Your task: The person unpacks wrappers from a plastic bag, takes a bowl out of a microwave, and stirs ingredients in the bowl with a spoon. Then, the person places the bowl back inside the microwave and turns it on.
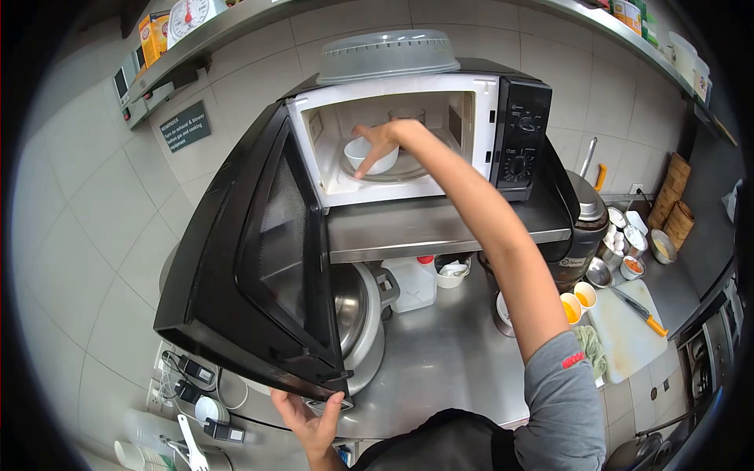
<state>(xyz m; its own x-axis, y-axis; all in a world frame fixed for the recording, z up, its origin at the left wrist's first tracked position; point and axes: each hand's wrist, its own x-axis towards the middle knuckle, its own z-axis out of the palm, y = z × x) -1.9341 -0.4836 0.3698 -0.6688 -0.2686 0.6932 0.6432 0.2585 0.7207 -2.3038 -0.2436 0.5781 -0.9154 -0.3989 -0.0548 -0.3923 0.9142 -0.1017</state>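
In a kitchen with a pale tiled wall (259,59), a black microwave oven with a white-framed opening (528,118) sits on a stainless steel shelf (448,247), its wide black door (224,267) swung open. Inside, a small, round, smooth white bowl (384,164) is on a clear round turntable (397,177). The right hand (380,143) is spread across the bowl, thumb toward the near side; whether it pinches the rim, I cannot tell. The left hand (309,420), thumb and fingers apart, touches the door's lower edge. The bowl looks light and stiff, probably slick, perhaps breakable if ceramic; opposite sides of its rim seem the surest hold.
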